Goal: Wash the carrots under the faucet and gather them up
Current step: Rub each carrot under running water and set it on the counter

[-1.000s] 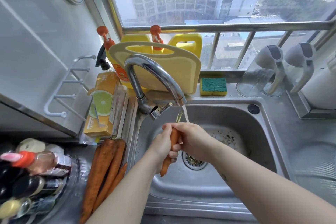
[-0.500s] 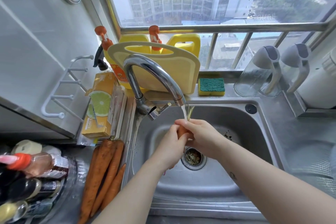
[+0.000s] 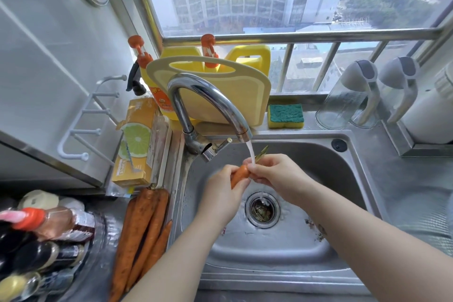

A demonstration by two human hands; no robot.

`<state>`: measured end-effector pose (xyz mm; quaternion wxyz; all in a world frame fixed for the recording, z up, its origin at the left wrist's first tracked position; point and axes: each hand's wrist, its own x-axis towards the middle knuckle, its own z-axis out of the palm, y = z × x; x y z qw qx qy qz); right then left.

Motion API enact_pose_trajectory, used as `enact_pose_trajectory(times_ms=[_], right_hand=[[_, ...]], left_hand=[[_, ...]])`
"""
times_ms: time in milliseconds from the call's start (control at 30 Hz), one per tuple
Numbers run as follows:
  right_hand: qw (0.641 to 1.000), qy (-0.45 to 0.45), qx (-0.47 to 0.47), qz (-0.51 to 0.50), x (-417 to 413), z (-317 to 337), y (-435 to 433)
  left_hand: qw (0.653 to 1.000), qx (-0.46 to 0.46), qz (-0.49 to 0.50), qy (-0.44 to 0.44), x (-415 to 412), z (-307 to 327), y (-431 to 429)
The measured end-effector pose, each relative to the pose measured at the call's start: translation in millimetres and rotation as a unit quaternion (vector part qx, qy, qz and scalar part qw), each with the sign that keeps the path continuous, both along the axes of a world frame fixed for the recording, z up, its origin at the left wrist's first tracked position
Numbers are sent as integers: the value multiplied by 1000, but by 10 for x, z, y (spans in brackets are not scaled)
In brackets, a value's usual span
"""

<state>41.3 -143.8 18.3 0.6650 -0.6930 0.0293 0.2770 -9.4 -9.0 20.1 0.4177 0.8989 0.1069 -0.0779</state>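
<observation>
Both hands hold one orange carrot (image 3: 239, 173) over the steel sink (image 3: 289, 247). Water runs from the curved chrome faucet (image 3: 208, 98) onto the carrot's top, where green stem stubs stick up. My left hand (image 3: 220, 193) grips the carrot's lower part and hides most of it. My right hand (image 3: 274, 174) pinches the stem end under the stream. Several unwashed carrots (image 3: 142, 233) lie together on the counter left of the sink.
The drain strainer (image 3: 262, 209) holds scraps. A yellow cutting board (image 3: 220, 95), detergent jugs (image 3: 247, 56) and a sponge (image 3: 285, 115) stand behind the sink. A lime-print box (image 3: 134, 144) and sauce bottles (image 3: 41, 233) sit left; clear pitchers (image 3: 348, 100) right.
The carrot has risen and slid through my left hand, so less of it shows below. My hands moved slightly right, with the stem end now under the stream.
</observation>
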Motion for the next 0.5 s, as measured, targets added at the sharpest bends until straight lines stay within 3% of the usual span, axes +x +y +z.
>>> enact_pose_trajectory(times_ms=[200,367,500], right_hand=[[997,-8,19,80,26,-11,-149],[998,-44,-39,37,48,-57,-123],[999,-38,16,-3,-15,-103,-84]], left_hand=[[984,-150,-36,91,69,73,98],[988,-128,-55,64,76,90,132],[989,-127,-56,56,74,80,135]])
